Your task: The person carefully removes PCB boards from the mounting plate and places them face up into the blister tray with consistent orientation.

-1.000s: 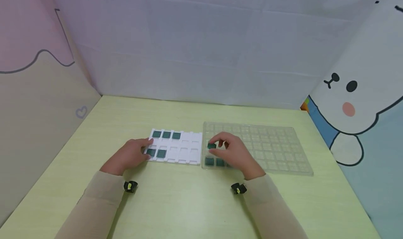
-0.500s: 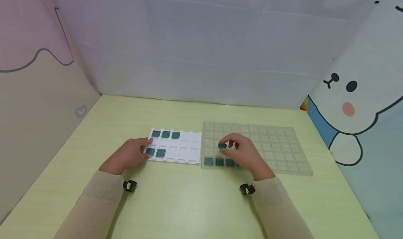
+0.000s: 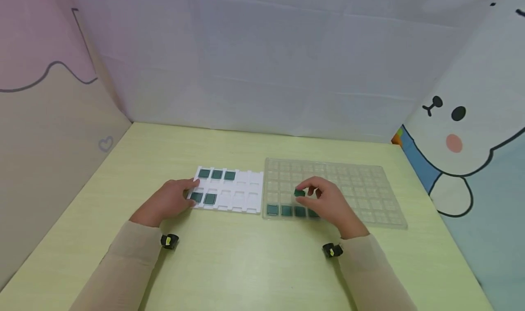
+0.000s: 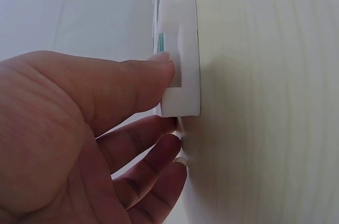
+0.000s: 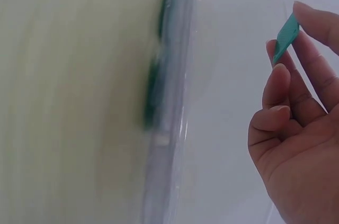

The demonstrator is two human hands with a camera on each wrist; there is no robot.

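Observation:
My right hand [image 3: 326, 201] pinches a small green square chip [image 3: 299, 192] between thumb and fingertips, raised over the clear plastic tray [image 3: 369, 183]. In the right wrist view the chip [image 5: 286, 37] is tilted, one face showing. Several more green chips [image 3: 286, 211] sit in the clear tray's near row, the rightmost partly behind my hand. To the left lies a white tray [image 3: 239, 188] with three green chips in its far row and two in its near row. My left hand [image 3: 170, 199] grips the white tray's left end; its thumb [image 4: 151, 73] presses the tray's edge in the left wrist view.
The two trays lie side by side on a pale wooden table [image 3: 238, 261]. A white cloth [image 3: 262, 65] hangs behind the table, and a printed panel [image 3: 471, 142] stands along the right side. Each wrist wears a small black device [image 3: 169, 241].
My right hand has moved to the right over the clear tray with the chip in its fingers, uncovering more of the near row. The left hand stays on the white tray.

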